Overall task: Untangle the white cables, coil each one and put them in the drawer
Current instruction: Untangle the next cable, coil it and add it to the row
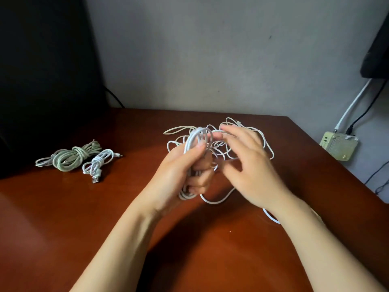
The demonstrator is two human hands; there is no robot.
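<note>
Your left hand (183,169) is clenched round a part-wound coil (196,137) of white cable: thumb across the front, fingers curled behind, the loops standing up above your fist. Your right hand (252,165) is released, fingers spread and nearly straight, with the fingertips (223,128) against the top loop of that coil.

The tangle (231,121) of remaining white cables lies on the table (105,228) at 12 to 1 o'clock from your hands, just behind them. One loose strand (214,202) sags below your right palm and runs under the wrist towards 4 o'clock.

At 10 o'clock, well apart from your hands, two finished bundles lie side by side: a greenish bundle (71,158) and a small white bundle (97,163) with its USB plug (96,179) pointing towards you.

Mind the edges. The table's far edge meets the wall (210,60) at 12 o'clock, close behind the tangle. The right edge runs diagonally from 1 to 3 o'clock, near your right forearm, and beyond it sits a pale box (339,146) (leads plugged into its top). Bare tabletop spreads from 6 to 9 o'clock. A dark mass (42,81) closes off 10 to 11 o'clock.
</note>
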